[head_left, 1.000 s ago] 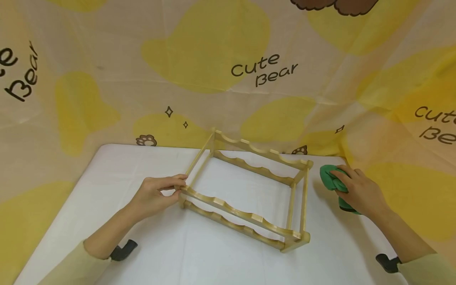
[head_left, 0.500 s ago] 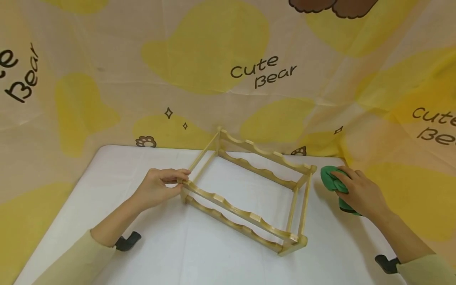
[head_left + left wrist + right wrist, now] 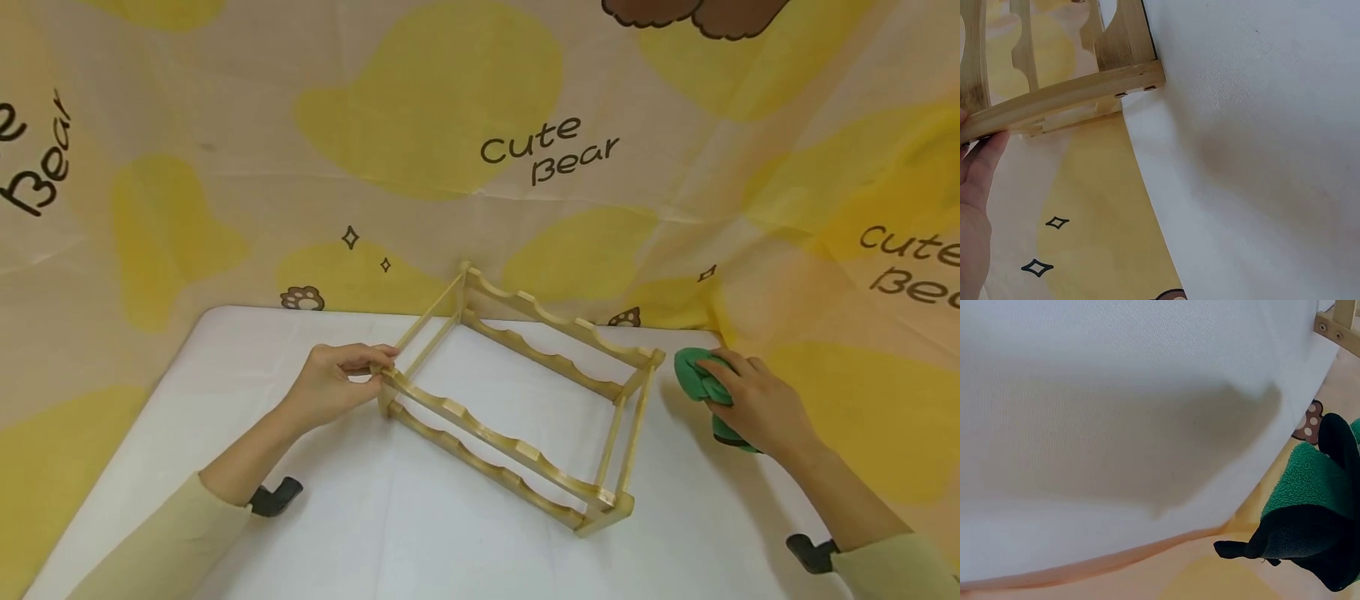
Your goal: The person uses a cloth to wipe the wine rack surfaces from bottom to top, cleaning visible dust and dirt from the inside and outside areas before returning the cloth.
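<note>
A light wooden wine rack (image 3: 453, 407) with scalloped rails stands at an angle on the white table. At its left front corner, my left hand (image 3: 341, 379) pinches the upper wood between thumb and fingers. The left wrist view shows the end bar (image 3: 1072, 94) close up, with part of that hand (image 3: 975, 212) at the left edge. Right of the rack and apart from it, my right hand (image 3: 761, 408) grips a bunched green cloth (image 3: 697, 379). In the right wrist view, the cloth (image 3: 1310, 481) shows a dark edge; the hand itself is out of that view.
The white tabletop (image 3: 330, 517) extends around the rack. A yellow and beige printed fabric (image 3: 427, 100) rises behind the table and along both sides. Dark wrist-worn pieces (image 3: 276, 497) show at both cuffs.
The rack has turned slightly: its near right corner has shifted left. My left hand has moved a little up with the rack's left corner. My right hand and the cloth stay almost still.
</note>
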The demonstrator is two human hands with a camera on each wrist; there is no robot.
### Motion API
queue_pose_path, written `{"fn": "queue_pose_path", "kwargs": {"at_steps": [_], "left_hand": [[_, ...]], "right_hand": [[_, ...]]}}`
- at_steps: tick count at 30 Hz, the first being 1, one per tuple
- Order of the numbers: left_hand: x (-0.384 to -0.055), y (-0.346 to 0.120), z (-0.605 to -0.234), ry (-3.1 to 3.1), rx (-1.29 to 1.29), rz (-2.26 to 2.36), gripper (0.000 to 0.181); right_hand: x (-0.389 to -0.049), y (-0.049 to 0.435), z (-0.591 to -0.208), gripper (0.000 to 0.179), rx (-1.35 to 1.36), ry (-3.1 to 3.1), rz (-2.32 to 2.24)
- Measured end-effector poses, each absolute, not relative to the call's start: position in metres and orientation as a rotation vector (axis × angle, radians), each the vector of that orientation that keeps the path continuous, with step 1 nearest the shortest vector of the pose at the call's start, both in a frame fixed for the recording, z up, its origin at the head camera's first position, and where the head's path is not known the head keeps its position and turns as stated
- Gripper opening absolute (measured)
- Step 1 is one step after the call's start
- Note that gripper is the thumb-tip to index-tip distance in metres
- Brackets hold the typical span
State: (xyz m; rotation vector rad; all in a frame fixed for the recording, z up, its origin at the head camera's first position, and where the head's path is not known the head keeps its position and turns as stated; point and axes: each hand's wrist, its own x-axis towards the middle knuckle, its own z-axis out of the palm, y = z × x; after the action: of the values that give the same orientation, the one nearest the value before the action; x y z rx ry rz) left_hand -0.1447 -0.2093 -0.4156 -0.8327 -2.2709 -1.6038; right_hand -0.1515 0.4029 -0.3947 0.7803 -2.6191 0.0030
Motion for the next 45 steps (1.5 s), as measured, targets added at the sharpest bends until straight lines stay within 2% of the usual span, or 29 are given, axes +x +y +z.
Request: {"fn": "queue_pose_path", "kwargs": {"at_steps": [8, 21, 27, 33, 38, 45], "left_hand": [[-0.143, -0.205, -0.414, -2.287, -0.878, -1.651, 0.040], [-0.157, -0.194, -0.411, -2.366, -0.853, -1.671, 0.033], [-0.159, -0.191, -0.412, -2.364, -0.874, -1.377, 0.035], [-0.137, -0.166, -0.395, -2.092, -0.939, -0.826, 0.039], [-0.108, -0.124, -0.385, -1.976, -1.076, -0.769, 0.040], [-0.080, -0.073, -0.392, -1.951, -1.167, -0.759, 0.048]], "right_hand": [[-0.149, 0.402, -0.392, 0.079, 0.782, -2.606, 0.028], [-0.147, 0.404, -0.392, 0.078, 0.744, -2.625, 0.038], [-0.146, 0.403, -0.391, 0.078, 0.727, -2.639, 0.048], [-0.147, 0.402, -0.390, 0.077, 0.729, -2.644, 0.037], [-0.145, 0.404, -0.389, 0.076, 0.716, -2.644, 0.050], [-0.144, 0.405, -0.388, 0.078, 0.725, -2.630, 0.051]]}}
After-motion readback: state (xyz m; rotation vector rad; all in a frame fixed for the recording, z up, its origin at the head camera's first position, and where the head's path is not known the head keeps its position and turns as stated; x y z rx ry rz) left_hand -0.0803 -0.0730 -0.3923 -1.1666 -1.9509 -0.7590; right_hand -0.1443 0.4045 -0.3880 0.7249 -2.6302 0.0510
